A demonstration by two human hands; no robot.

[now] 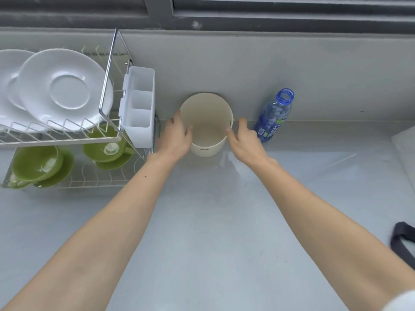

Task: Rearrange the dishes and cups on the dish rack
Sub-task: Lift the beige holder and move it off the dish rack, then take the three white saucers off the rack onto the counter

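Counter (202, 221): pale grey, glossy, grey wall behind. Your left hand (174, 136) and right hand (246, 140) flank the cream tub (207, 131) at centre, grips open, fingertips on its rim. Dish rack (107, 90) (white plates above, green cups below) sits upper left; blue bottle (272, 115) right.

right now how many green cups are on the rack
2, both on the lower tier of the dish rack: one green cup at the front left, the other green cup to its right under the plates. More may be hidden beyond the left edge.
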